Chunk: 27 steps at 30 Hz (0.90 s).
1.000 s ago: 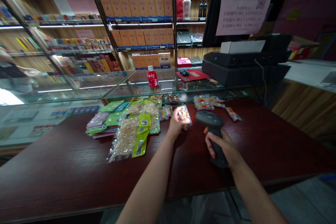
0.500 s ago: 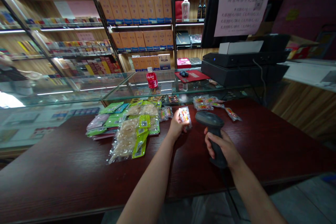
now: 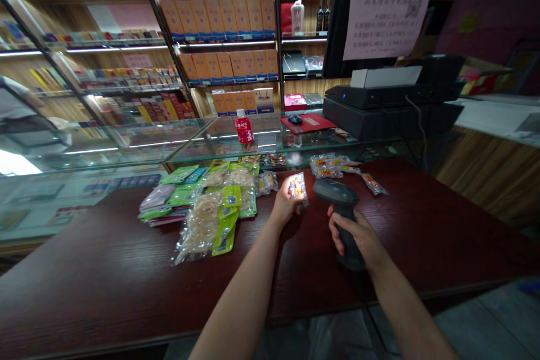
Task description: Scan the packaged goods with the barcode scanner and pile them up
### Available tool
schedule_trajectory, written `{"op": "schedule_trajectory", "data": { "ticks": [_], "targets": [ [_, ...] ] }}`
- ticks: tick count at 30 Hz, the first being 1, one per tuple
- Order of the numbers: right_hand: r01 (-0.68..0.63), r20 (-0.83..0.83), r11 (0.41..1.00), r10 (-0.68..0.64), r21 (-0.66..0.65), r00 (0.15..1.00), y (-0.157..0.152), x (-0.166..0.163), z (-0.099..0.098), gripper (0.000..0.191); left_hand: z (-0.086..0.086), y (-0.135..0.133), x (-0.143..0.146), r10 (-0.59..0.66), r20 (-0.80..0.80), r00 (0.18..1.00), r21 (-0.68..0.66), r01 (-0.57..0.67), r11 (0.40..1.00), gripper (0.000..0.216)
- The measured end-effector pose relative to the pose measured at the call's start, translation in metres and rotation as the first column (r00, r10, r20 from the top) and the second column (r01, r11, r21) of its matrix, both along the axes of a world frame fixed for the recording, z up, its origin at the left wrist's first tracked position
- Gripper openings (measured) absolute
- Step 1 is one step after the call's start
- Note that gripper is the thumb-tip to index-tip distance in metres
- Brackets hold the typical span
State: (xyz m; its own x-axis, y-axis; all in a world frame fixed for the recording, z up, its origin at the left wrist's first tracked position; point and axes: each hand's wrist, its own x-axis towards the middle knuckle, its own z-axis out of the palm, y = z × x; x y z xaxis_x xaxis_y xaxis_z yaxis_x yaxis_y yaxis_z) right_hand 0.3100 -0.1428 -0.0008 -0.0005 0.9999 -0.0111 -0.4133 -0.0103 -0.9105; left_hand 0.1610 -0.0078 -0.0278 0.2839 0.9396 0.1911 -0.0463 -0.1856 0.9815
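Observation:
My left hand (image 3: pixel 287 201) is closed on a small snack packet (image 3: pixel 297 185) in clear wrapping, its printed side lit brightly. Wrapped round the handle of a dark grey barcode scanner (image 3: pixel 336 192) is my right hand (image 3: pixel 358 233). The scanner's head points left toward the packet, with a gap between them. Left of my left hand lie clear-and-green snack bags (image 3: pixel 206 219) and a pile of green packs (image 3: pixel 175 194). Two or so small packets (image 3: pixel 267 181) lie just behind that hand. More small packets (image 3: pixel 331 165) lie beyond the scanner, one single packet (image 3: pixel 374 184) to their right.
A glass display counter (image 3: pixel 189 143) borders the dark wooden table (image 3: pixel 105 275) at the back. On it stand a red-labelled bottle (image 3: pixel 243 126), a mouse (image 3: pixel 295 119) on a red mat and a black cash register (image 3: pixel 379 115). A blurred person (image 3: pixel 25 118) is at far left.
Both hands stay almost still, with the packet and scanner held as before. The person at far left has shifted, showing more of their body.

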Motion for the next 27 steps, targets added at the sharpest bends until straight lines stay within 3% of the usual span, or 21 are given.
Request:
{"op": "schedule_trajectory", "data": {
  "ticks": [5,14,20,27],
  "targets": [
    [-0.003,0.002,1.000,0.003,0.007,1.000,0.000,0.000,0.000,0.032,-0.005,-0.001,0.000,-0.045,0.036,0.998,-0.018,0.046,0.999,0.062],
    [0.064,-0.001,0.996,-0.064,0.058,0.998,0.001,0.001,-0.004,0.034,-0.013,0.001,0.000,0.006,-0.027,1.000,0.026,-0.006,1.000,0.061],
    [0.109,-0.070,0.994,-0.107,0.024,0.992,0.004,0.004,-0.003,0.032,-0.014,0.002,0.001,0.141,-0.054,0.988,0.119,-0.134,0.984,0.035],
    [0.141,-0.084,0.990,-0.139,0.014,0.987,0.005,0.004,-0.006,0.033,-0.014,0.003,-0.010,0.385,-0.197,0.901,0.281,-0.324,0.903,0.033]
  ]
}}
